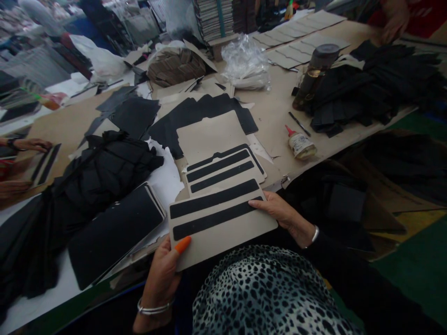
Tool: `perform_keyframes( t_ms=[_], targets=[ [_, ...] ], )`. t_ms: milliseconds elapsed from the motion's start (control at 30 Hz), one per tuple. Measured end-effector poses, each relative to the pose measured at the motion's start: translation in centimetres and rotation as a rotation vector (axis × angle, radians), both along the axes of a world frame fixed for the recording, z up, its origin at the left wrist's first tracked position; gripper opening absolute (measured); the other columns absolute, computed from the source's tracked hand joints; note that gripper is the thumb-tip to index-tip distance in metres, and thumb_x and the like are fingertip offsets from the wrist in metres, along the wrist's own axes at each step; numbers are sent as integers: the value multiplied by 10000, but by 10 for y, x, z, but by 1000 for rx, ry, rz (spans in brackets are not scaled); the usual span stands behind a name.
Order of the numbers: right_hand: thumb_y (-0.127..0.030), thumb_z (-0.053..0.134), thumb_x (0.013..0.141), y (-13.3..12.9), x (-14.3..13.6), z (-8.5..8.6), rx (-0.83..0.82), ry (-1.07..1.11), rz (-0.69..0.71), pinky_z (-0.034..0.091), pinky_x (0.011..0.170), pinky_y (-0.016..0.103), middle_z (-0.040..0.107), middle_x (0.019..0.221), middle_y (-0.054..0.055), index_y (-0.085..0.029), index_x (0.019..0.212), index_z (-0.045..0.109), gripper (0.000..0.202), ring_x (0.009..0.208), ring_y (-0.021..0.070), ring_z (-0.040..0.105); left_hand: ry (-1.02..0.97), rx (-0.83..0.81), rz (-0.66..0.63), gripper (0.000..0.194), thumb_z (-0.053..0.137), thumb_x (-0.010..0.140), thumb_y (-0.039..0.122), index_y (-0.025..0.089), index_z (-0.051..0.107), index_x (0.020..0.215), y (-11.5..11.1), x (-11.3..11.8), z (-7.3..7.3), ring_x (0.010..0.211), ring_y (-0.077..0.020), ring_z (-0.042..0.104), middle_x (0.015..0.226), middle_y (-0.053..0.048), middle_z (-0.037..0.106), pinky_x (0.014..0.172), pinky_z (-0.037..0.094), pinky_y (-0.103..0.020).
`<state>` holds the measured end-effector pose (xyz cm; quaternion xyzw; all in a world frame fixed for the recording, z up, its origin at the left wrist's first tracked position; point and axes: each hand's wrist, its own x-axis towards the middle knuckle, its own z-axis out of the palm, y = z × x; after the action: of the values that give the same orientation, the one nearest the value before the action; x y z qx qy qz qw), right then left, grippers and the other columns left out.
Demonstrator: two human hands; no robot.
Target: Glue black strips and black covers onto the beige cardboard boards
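Observation:
A beige rectangular panel (223,237) with two black strips stuck across it is held between both my hands. My left hand (164,265), wearing an orange cover on the thumb, grips its left edge. The right edge is pinched by my right hand (281,211), whose thumb rests at the end of the lower black strip. The fingers under the panel are hidden. Just beyond it, similar panels with black strips (223,170) lie overlapping on the table, and a plain beige sheet (211,135) lies behind them.
To the left are heaped black strips (108,160) and a stack of black panels (117,235). On the right sit a glue bottle (302,144), a black pen (299,123), a dark jar (314,77) and more black pieces (377,83). Other people's hands (33,145) work at the left and far right.

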<state>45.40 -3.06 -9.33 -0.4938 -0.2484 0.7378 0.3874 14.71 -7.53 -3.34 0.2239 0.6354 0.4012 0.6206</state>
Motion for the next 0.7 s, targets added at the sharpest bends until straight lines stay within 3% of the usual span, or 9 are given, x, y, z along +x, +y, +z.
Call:
perform_keyframes(
  t_ms=[233, 467, 700],
  targets=[
    [-389, 933, 572, -6, -6, -1, -22, -141, 17, 567, 771, 349, 801, 926, 42, -206, 1024, 765, 515, 814, 243, 733, -69, 25, -16, 639, 926, 615, 291, 147, 682, 1188, -3, -7, -10, 934, -311, 759, 1027, -135, 793, 804, 628, -371],
    [-399, 954, 526, -5, -13, 1, 11, -189, 24, 584, 838, 393, 804, 951, 55, -201, 1009, 773, 553, 863, 274, 745, 14, -11, 73, 652, 975, 506, 285, 140, 711, 1084, 1, -4, -19, 828, -266, 758, 1017, -128, 797, 732, 618, -336],
    [-397, 946, 545, -10, -14, 1, 77, -226, -20, 592, 871, 421, 805, 951, 51, -206, 960, 789, 483, 912, 294, 747, 79, -8, 50, 661, 964, 525, 327, 127, 708, 1102, 6, -1, -17, 843, -286, 762, 1019, -134, 796, 733, 613, -351]
  ],
)
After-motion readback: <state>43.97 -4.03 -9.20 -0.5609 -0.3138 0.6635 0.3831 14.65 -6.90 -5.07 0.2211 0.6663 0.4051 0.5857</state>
